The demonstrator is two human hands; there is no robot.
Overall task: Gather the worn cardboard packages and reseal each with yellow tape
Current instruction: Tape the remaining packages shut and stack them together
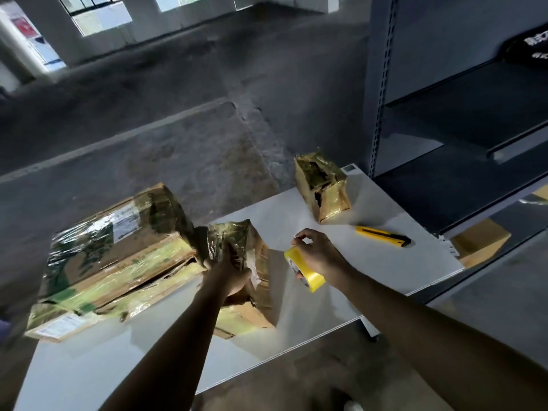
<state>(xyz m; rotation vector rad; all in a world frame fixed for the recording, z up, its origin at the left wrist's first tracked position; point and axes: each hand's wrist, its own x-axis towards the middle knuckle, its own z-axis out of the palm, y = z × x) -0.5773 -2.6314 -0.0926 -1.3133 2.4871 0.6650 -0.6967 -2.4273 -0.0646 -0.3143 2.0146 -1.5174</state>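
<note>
Yellow tape roll point(305, 272) sits in our right hand point(318, 256), fingertips pinching its edge. Our left hand point(228, 271) curls round the crumpled cardboard package point(261, 307) standing on the white table point(385, 262). It looks light, soft and film-slick, so firmer corners seem safest.

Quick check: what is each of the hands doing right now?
Left hand: grips the middle package.
Right hand: holds the yellow tape roll.

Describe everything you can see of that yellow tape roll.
The yellow tape roll is a glossy ring with a printed core. It sits on edge, tilted, over the white table, gripped by the right hand, whose fingertips pinch at its top rim. Whether it touches the table is unclear.
</note>
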